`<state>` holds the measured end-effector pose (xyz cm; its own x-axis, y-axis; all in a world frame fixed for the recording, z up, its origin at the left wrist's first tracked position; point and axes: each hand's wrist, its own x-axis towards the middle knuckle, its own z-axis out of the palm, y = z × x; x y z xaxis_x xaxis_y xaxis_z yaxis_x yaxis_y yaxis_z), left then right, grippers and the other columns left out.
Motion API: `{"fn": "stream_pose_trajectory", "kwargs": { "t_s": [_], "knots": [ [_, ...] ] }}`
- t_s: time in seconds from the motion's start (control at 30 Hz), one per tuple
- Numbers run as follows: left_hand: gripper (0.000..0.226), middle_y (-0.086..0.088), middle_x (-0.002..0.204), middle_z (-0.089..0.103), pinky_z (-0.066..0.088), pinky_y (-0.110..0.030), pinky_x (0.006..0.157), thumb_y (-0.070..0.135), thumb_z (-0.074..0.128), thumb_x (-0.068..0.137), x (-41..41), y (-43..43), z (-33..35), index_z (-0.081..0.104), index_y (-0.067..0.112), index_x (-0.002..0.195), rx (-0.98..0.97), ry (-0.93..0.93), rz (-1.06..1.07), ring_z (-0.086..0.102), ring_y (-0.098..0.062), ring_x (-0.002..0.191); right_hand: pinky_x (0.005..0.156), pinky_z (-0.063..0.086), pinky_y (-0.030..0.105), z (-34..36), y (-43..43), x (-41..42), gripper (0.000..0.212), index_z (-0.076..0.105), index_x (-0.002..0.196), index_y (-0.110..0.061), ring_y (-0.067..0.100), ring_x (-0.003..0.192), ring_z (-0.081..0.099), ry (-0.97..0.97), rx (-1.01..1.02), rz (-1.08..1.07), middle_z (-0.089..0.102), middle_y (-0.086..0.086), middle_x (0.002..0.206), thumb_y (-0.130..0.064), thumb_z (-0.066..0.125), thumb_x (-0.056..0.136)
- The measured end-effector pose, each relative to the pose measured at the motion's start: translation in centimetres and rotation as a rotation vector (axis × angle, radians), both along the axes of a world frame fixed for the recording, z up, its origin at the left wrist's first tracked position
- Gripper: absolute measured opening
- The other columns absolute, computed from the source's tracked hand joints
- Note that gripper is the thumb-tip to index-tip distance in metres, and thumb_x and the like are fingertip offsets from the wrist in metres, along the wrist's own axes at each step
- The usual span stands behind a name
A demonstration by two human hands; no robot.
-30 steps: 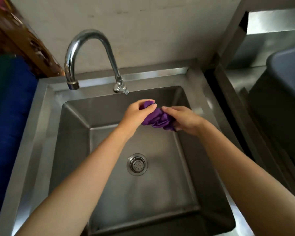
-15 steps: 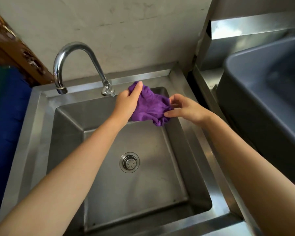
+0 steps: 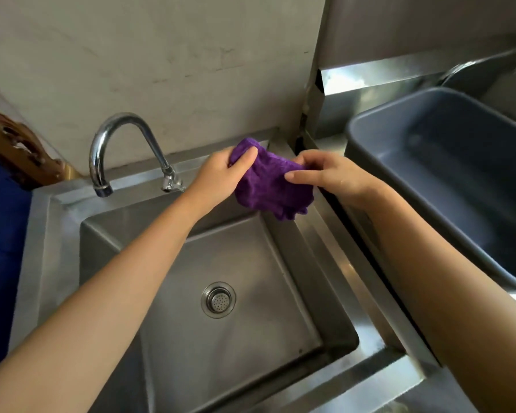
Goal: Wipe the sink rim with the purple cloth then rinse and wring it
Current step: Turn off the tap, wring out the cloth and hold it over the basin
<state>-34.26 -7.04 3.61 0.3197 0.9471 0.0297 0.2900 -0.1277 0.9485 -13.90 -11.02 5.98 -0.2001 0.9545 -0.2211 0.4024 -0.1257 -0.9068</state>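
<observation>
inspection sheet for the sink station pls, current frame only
Surface: steel sink, rim bare where visible; basin holds only the drain strainer; no standing water seen.
Job's things: purple cloth bunched, held in the air over the sink's back right corner. Faucet, no water running.
Clutter: grey plastic tub on the counter to the right, looks empty.
Hands: left hand grips the cloth's upper left; right hand pinches its right edge.
Cables: nothing seen.
Surroundings: stained wall behind; blue item and carved wood at left edge.
</observation>
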Motion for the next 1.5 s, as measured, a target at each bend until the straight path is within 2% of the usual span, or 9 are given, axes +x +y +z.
{"fn": "stream_pose_trajectory", "kwargs": {
  "t_s": [0.1, 0.2, 0.4, 0.6, 0.8, 0.97, 1.27, 1.4, 1.5],
  "knots": [
    [0.028, 0.002, 0.101, 0.049, 0.038, -0.024, 0.09, 0.04, 0.049, 0.088, -0.1, 0.2, 0.9, 0.062, 0.015, 0.083, 0.173, 0.109, 0.015, 0.05, -0.008, 0.094, 0.066, 0.048, 0.029, 1.1, -0.7, -0.1, 0.011, 0.057, 0.08, -0.012, 0.018, 0.072, 0.059, 0.086, 0.078, -0.091, 0.061, 0.005, 0.077, -0.011, 0.067, 0.083],
    [0.03, -0.004, 0.107, 0.049, 0.032, -0.012, 0.091, 0.028, 0.055, 0.09, -0.3, 0.2, 2.7, 0.069, 0.002, 0.094, 0.357, 0.236, 0.016, 0.046, -0.01, 0.103, 0.074, 0.053, 0.034, 2.3, -1.4, 0.0, 0.014, 0.062, 0.094, -0.014, 0.018, 0.079, 0.063, -0.097, 0.129, -0.118, 0.066, 0.004, 0.086, -0.017, 0.069, 0.082],
    [0.014, 0.017, 0.079, 0.071, 0.048, -0.017, 0.078, 0.017, 0.057, 0.091, 0.2, -1.3, 5.9, 0.07, 0.024, 0.091, 0.058, -0.088, -0.1, 0.062, 0.002, 0.077, 0.079, 0.045, 0.01, 6.1, -3.3, 1.3, 0.024, 0.068, 0.112, -0.025, -0.003, 0.078, 0.059, -0.404, 0.312, -0.134, 0.067, -0.012, 0.096, -0.023, 0.057, 0.091],
    [0.016, 0.017, 0.065, 0.069, 0.05, -0.016, 0.067, 0.01, 0.066, 0.083, 3.1, -2.2, 9.2, 0.072, 0.025, 0.078, 0.079, -0.174, -0.066, 0.062, 0.002, 0.066, 0.089, 0.044, 0.026, 8.3, -4.2, 2.9, 0.027, 0.065, 0.117, -0.017, 0.01, 0.091, 0.058, -0.619, 0.439, -0.22, 0.069, 0.003, 0.109, -0.022, 0.051, 0.095],
    [0.011, 0.013, 0.069, 0.068, 0.046, -0.01, 0.059, 0.016, 0.076, 0.074, 6.0, -2.7, 10.8, 0.072, 0.026, 0.074, 0.112, -0.141, -0.008, 0.062, 0.006, 0.063, 0.084, 0.051, 0.034, 9.5, -5.2, 6.8, 0.02, 0.07, 0.105, -0.016, 0.018, 0.085, 0.064, -0.606, 0.457, -0.228, 0.072, 0.005, 0.093, -0.021, 0.06, 0.089],
    [0.016, 0.006, 0.069, 0.064, 0.048, -0.013, 0.057, 0.013, 0.077, 0.073, 9.9, -2.5, 14.2, 0.063, 0.019, 0.07, 0.082, -0.218, -0.015, 0.061, 0.003, 0.058, 0.075, 0.05, 0.018, 14.1, -5.6, 11.2, 0.023, 0.068, 0.108, -0.008, 0.006, 0.072, 0.06, -0.586, 0.476, -0.214, 0.07, 0.012, 0.094, -0.013, 0.065, 0.085],
    [0.016, 0.004, 0.082, 0.066, 0.052, -0.019, 0.066, 0.021, 0.076, 0.074, 21.0, -0.1, 20.8, 0.064, 0.019, 0.083, 0.188, -0.291, -0.13, 0.065, -0.006, 0.074, 0.056, 0.039, 0.022, 22.5, -3.9, 21.6, 0.03, 0.062, 0.102, -0.003, 0.023, 0.052, 0.056, -0.971, 0.412, -0.307, 0.06, 0.01, 0.067, -0.03, 0.055, 0.092],
    [0.012, 0.004, 0.083, 0.068, 0.053, -0.02, 0.066, 0.022, 0.073, 0.079, 23.9, 0.5, 22.5, 0.066, 0.017, 0.087, 0.2, -0.256, -0.179, 0.066, -0.001, 0.069, 0.038, 0.047, 0.014, 22.9, -2.9, 24.9, 0.031, 0.059, 0.109, 0.001, 0.0, 0.031, 0.055, -0.757, 0.439, -0.417, 0.063, 0.018, 0.079, -0.024, 0.056, 0.093],
    [0.006, 0.004, 0.084, 0.064, 0.055, -0.021, 0.066, 0.018, 0.067, 0.084, 25.4, -0.3, 22.4, 0.063, 0.019, 0.088, 0.248, -0.211, -0.185, 0.065, -0.002, 0.073, 0.052, 0.057, 0.021, 21.8, -2.4, 26.6, 0.034, 0.055, 0.11, 0.013, 0.003, 0.041, 0.063, -0.412, 0.466, -0.519, 0.06, 0.02, 0.081, -0.013, 0.06, 0.089]
  ]
}}
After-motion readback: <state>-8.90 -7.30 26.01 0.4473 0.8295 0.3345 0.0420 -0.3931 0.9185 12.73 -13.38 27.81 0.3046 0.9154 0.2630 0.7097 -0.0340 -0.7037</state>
